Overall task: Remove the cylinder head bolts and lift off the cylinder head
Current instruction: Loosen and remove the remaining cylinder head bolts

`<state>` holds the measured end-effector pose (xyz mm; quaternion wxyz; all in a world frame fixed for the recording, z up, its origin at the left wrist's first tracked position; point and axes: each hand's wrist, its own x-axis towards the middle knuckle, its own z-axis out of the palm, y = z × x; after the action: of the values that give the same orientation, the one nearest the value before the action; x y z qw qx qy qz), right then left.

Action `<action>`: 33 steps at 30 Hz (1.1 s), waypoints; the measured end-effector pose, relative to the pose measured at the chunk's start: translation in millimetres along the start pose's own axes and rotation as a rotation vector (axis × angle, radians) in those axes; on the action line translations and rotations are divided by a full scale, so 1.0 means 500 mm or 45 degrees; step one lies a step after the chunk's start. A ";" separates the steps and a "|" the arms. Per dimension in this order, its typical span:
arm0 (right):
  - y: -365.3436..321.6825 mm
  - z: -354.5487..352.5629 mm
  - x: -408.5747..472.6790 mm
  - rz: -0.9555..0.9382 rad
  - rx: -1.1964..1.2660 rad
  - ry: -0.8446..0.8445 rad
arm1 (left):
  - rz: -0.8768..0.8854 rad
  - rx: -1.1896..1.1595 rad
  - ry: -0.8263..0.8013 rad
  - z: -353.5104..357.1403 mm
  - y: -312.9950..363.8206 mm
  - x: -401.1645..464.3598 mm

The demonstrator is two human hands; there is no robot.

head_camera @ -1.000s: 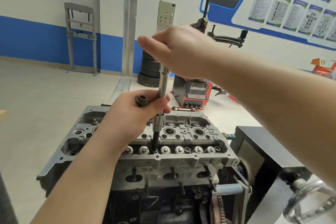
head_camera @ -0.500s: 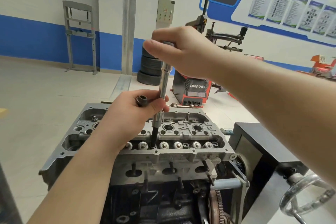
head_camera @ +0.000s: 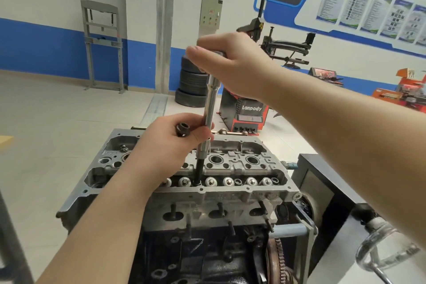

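The right hand grips the top of the upright socket extension; the left hand steadies its shaft and holds a loose bolt — the tip sits in the cylinder head, at 6 o'clock.

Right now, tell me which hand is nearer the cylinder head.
Left. The left hand grips the extension bar low, just above the cylinder head; the right hand holds the tool's top, well above it.

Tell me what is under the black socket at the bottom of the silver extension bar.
The black socket sits in a recess of the grey cylinder head. Its tip is covered, so no bolt is visible.
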<state>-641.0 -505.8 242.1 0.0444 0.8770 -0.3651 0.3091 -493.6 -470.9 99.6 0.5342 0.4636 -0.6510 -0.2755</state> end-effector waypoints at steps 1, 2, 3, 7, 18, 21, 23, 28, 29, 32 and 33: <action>-0.012 0.002 0.008 0.047 -0.232 0.000 | -0.001 -0.009 0.019 -0.002 -0.003 0.001; -0.025 0.003 0.014 0.116 -0.487 0.015 | 0.004 -0.006 0.034 -0.003 -0.005 0.002; -0.037 0.004 0.016 0.173 -0.700 0.045 | 0.015 0.001 0.043 -0.003 -0.006 0.003; -0.057 0.014 0.008 0.068 -0.989 0.176 | 0.025 0.053 0.059 -0.008 -0.005 0.003; 0.037 -0.026 -0.050 -0.020 0.102 -0.054 | 0.076 0.142 0.006 0.025 0.007 0.002; 0.051 -0.038 -0.066 -0.133 0.051 0.065 | 0.087 0.116 -0.009 0.019 0.004 0.003; 0.069 -0.035 -0.079 -0.215 -0.019 0.172 | 0.088 0.103 -0.012 0.018 0.004 0.003; 0.085 -0.020 -0.091 -0.290 0.070 0.297 | 0.079 0.101 -0.019 0.018 0.001 0.007; 0.084 -0.019 -0.089 -0.288 0.085 0.284 | 0.080 0.099 -0.020 0.018 0.000 0.008; 0.080 -0.016 -0.076 -0.237 0.194 0.210 | 0.082 0.092 -0.016 0.016 -0.001 0.009; 0.077 -0.015 -0.070 -0.215 0.246 0.182 | 0.081 0.088 -0.016 0.016 -0.002 0.010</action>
<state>-689.7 -510.1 222.1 0.0114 0.8805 -0.2545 0.3997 -500.9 -476.7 98.7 0.5223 0.4590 -0.6779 -0.2386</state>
